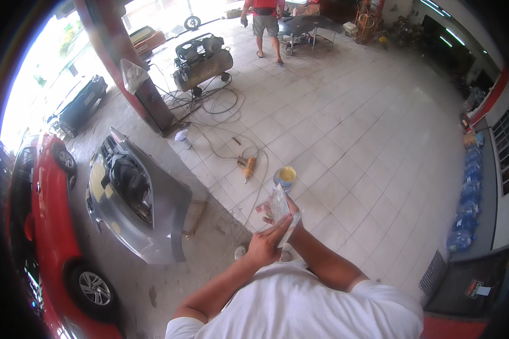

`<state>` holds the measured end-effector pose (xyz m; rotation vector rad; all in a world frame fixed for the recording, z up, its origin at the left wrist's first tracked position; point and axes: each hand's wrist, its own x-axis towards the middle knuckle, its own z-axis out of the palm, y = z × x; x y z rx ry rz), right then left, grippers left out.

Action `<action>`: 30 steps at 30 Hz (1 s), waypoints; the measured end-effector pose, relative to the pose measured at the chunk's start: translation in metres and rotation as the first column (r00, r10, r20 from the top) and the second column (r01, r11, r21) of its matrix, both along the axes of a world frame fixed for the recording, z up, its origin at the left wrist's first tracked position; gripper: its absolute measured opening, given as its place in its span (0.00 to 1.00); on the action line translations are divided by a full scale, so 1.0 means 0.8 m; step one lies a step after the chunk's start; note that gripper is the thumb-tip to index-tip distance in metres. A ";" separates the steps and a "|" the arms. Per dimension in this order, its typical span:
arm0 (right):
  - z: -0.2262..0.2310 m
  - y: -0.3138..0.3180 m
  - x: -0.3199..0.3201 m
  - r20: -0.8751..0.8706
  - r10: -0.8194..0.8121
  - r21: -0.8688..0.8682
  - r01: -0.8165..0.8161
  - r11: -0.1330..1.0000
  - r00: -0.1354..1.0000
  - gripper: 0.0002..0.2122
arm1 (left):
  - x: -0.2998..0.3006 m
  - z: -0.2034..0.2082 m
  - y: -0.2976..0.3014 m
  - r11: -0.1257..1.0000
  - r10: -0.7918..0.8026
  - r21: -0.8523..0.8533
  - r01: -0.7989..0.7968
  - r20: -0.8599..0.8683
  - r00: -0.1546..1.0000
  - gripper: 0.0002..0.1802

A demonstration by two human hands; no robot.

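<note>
In front of my chest, both hands are together on a pale, partly see-through sheet point(279, 202), crumpled or folded; its exact kind I cannot make out. My left hand point(267, 243) presses on it from the left, fingers close together and pointing up and to the right. Behind and to the right is my right hand point(293, 210), wrapped round the sheet, with fingertips showing past its left side. Just beyond my hands, an open can point(287, 174) with yellowish material at its top stands on the tiles. An orange power tool point(247, 168) lies left of the can.
A grey car door panel point(169, 220) rests on a stand at left, beside a red car point(56, 226). Hoses and cords trail from an air compressor point(205, 63) past a red pillar point(119, 62). Another person point(266, 25) stands far off. Blue water jugs point(466, 209) line the right wall.
</note>
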<state>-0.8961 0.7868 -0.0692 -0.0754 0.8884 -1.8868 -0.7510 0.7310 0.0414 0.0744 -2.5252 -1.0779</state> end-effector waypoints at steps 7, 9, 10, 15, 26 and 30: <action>0.090 0.006 0.022 -0.661 -0.062 0.022 0.102 0.995 0.748 0.24 | -0.012 0.038 -0.010 0.978 0.122 0.182 -0.103 -0.094 0.988 0.29; 0.102 0.006 0.022 -0.657 -0.151 -0.068 0.142 0.988 0.739 0.24 | -0.014 0.051 -0.007 0.962 0.165 0.240 -0.128 -0.144 0.976 0.29; 0.107 0.006 0.022 -0.657 -0.193 -0.079 0.188 0.979 0.729 0.25 | -0.014 0.058 -0.004 0.959 0.187 0.243 -0.147 -0.152 0.971 0.30; 0.133 -0.007 0.017 -0.854 -0.185 -0.079 0.229 0.970 0.486 0.27 | -0.015 0.089 -0.010 0.905 0.268 0.377 -0.196 -0.148 0.952 0.22; 0.161 -0.050 0.019 -0.518 -0.137 -0.080 0.111 0.991 0.845 0.31 | 0.004 0.072 -0.025 0.977 0.148 0.190 -0.095 -0.288 0.946 0.35; 0.161 -0.072 0.001 -0.289 -0.025 0.055 0.042 0.998 0.957 0.28 | 0.016 0.063 -0.017 0.993 0.061 -0.081 -0.089 -0.304 0.951 0.38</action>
